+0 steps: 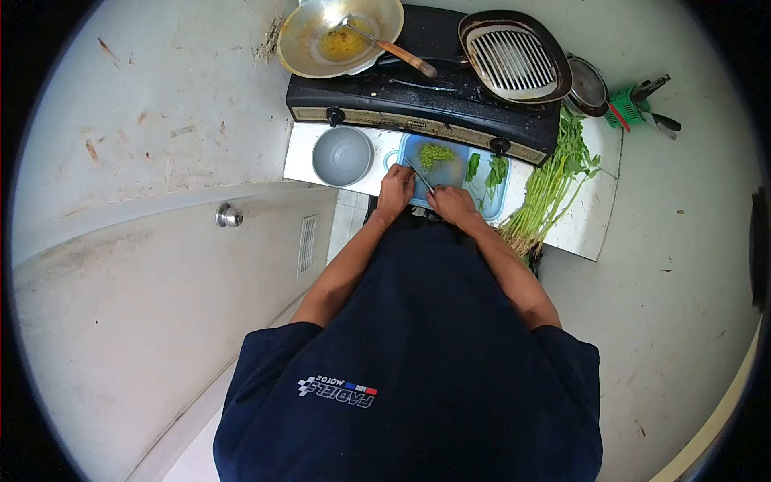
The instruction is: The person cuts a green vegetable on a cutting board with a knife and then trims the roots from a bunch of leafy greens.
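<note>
In my right hand (pixel 454 203) is a knife (pixel 418 174), its blade slanting up and left over a blue cutting board (pixel 410 150). My left hand (pixel 396 191) rests at the board's near left edge, fingers curled in close to the blade; whatever they pinch is hidden. A small heap of chopped greens (pixel 436 154) lies on the board beyond the knife. To its right, loose leafy stems (pixel 495 170) lie on the board's right part, where a blue tray edge (pixel 503 197) shows.
A grey bowl (pixel 343 157) stands left of the board. Behind is a black gas stove (pixel 426 100) carrying a wok (pixel 301 40) with a wooden-handled spatula (pixel 405 58), and a grill pan (pixel 514 60). A bundle of leafy greens (pixel 554 181) lies right, near a green utensil basket (pixel 626 108).
</note>
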`<control>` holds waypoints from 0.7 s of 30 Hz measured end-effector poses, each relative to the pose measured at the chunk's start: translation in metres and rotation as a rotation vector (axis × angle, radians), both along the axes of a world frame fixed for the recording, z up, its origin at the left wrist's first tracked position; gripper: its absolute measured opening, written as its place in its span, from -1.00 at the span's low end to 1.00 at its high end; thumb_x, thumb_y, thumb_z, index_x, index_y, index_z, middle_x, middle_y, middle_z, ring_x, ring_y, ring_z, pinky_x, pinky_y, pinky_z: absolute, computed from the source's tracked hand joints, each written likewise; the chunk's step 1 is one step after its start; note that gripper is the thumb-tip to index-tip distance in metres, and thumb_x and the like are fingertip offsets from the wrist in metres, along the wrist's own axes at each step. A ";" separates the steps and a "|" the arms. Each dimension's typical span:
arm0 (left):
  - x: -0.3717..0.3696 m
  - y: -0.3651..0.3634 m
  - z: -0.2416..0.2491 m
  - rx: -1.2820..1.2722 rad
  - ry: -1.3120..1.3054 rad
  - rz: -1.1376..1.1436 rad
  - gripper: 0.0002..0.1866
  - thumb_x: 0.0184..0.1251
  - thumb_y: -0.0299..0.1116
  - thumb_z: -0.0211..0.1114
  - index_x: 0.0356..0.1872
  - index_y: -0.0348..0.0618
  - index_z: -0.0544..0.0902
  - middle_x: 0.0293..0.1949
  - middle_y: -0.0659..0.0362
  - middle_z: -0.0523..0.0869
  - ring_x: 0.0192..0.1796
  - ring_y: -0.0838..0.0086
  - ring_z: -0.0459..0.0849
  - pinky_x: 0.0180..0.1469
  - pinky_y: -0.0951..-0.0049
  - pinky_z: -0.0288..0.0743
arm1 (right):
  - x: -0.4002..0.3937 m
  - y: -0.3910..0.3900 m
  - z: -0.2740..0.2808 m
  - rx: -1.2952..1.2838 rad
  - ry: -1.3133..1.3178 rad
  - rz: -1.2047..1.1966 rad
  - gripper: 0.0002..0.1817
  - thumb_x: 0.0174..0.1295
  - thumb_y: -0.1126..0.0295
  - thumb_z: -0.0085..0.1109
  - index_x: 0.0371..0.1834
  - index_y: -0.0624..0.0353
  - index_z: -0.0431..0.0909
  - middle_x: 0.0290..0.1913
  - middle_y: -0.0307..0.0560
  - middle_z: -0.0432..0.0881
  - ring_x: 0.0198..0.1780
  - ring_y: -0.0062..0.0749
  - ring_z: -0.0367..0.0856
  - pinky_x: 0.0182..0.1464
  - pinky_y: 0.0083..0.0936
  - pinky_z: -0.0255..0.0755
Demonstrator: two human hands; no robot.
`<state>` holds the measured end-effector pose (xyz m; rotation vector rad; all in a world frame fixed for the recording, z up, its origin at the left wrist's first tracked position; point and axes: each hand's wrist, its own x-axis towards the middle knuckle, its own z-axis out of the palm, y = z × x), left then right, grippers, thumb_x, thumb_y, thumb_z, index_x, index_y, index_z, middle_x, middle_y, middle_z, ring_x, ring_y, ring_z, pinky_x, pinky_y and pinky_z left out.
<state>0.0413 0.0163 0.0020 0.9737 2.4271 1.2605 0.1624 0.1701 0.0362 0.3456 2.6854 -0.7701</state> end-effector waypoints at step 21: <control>-0.002 -0.002 -0.002 -0.014 0.002 -0.003 -0.91 0.32 -0.56 0.39 -0.20 -0.34 0.73 -0.23 -0.04 0.70 -0.24 0.13 0.77 -0.14 0.23 0.65 | 0.002 -0.001 -0.006 0.036 0.049 0.015 -0.50 0.54 0.08 -0.03 -0.32 0.29 0.71 -0.32 0.26 0.77 -0.24 0.15 0.79 -0.13 -0.01 0.63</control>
